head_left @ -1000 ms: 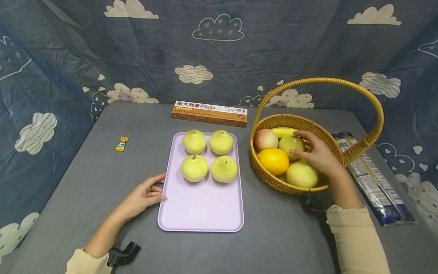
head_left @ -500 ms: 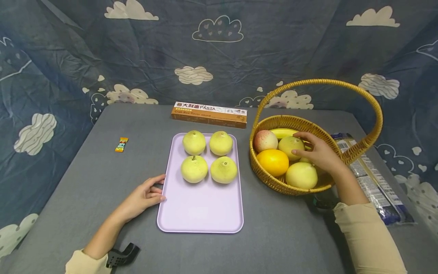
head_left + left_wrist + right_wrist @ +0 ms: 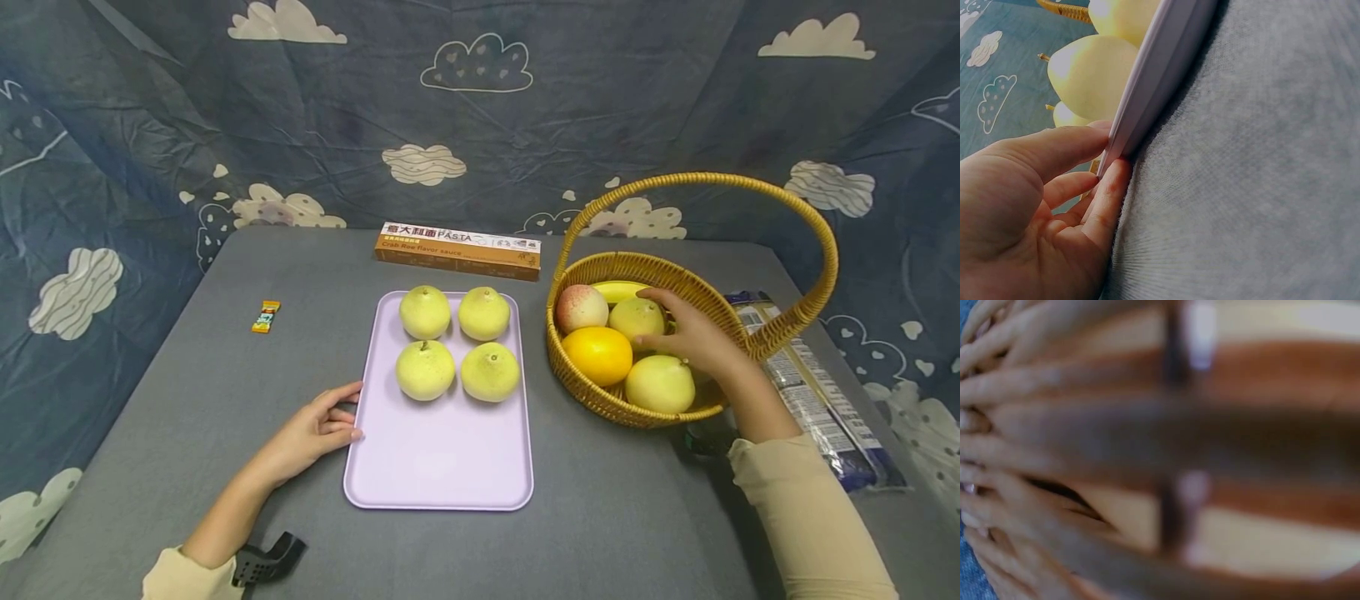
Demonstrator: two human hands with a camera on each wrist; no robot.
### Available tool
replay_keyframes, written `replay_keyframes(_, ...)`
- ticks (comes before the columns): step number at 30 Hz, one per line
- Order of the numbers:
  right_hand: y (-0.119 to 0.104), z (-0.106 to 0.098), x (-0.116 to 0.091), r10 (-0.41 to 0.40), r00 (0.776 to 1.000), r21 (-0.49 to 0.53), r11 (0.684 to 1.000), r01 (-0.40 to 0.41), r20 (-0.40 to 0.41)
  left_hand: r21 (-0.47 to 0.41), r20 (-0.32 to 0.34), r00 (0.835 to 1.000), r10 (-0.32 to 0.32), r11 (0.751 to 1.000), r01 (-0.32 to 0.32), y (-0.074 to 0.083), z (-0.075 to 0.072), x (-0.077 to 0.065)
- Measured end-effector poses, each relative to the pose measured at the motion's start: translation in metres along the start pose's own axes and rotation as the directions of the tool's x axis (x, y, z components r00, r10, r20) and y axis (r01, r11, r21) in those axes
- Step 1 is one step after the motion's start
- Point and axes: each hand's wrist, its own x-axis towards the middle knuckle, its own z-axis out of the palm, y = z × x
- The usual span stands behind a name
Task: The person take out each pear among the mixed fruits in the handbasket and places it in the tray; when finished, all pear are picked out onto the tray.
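Note:
In the head view, my right hand [image 3: 686, 333] reaches into a wicker basket [image 3: 592, 404], its thumb and fingers curled round a yellow-green pomelo [image 3: 634, 318]. Beside that fruit lie a reddish peach [image 3: 581, 308], an orange-yellow fruit [image 3: 597, 356], a pale yellow fruit [image 3: 660, 384] and a banana [image 3: 619, 291]. My left hand [image 3: 307, 437] touches the left edge of a light purple tray [image 3: 438, 467] with thumb and fingertips, the fingers loose. Several pomelos [image 3: 425, 370] stand on the tray's far half. The right wrist view is mostly blurred, and its contact with the fruit is unclear there.
A pasta box [image 3: 457, 250] lies behind the tray. At the left is a small wrapped snack [image 3: 266, 317]. A blue and clear packet [image 3: 821, 400] lies right of the basket, whose tall handle [image 3: 701, 178] arches over it. A cloud-printed cloth [image 3: 480, 125] hangs behind the table.
My right hand's thumb and fingers have closed in on the pomelo in the basket, and the right sleeve has shifted to the right. The left hand and tray keep their places.

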Motion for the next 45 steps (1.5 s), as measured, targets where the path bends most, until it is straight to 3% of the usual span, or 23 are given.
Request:
replay_keyframes(6, 0.000, 0.001, 0.001, 0.025, 1.000, -0.001, 1.000, -0.025, 0.013, 0.001, 0.000, 1.000, -0.002, 1.000, 0.002, 0.001, 0.000, 0.000)
replay_keyframes(11, 0.002, 0.002, 0.002, -0.012, 1.000, 0.005, 1.000, 0.012, -0.019, -0.003, -0.002, 1.000, -0.007, 1.000, 0.007, 0.002, 0.000, 0.000)
replay_keyframes(20, 0.005, 0.006, 0.003, -0.035, 0.989, 0.010, 0.999, 0.036, -0.143, -0.005, -0.001, 1.000, -0.013, 1.000, 0.013, 0.002, 0.000, 0.000)
replay_keyframes(27, 0.001, 0.006, -0.001, -0.009, 0.953, 0.069, 0.997, 0.031, -0.302, -0.002, -0.004, 1.000, -0.015, 1.000, 0.015, 0.002, 0.000, 0.000)
replay_keyframes(34, -0.013, 0.001, -0.014, -0.029, 0.891, 0.126, 0.987, 0.096, -0.452, -0.007, 0.003, 1.000, -0.015, 1.000, 0.016, 0.001, -0.001, 0.000)
replay_keyframes(39, -0.035, 0.001, -0.027, -0.080, 0.873, 0.135, 0.977, 0.164, -0.480, -0.007, 0.001, 1.000, -0.015, 1.000, 0.015, 0.002, -0.001, 0.000)
replay_keyframes(45, -0.078, 0.018, -0.045, -0.199, 0.860, 0.154, 0.941, 0.302, -0.470, -0.006, 0.001, 1.000, -0.025, 1.000, 0.025, 0.002, 0.000, 0.000)
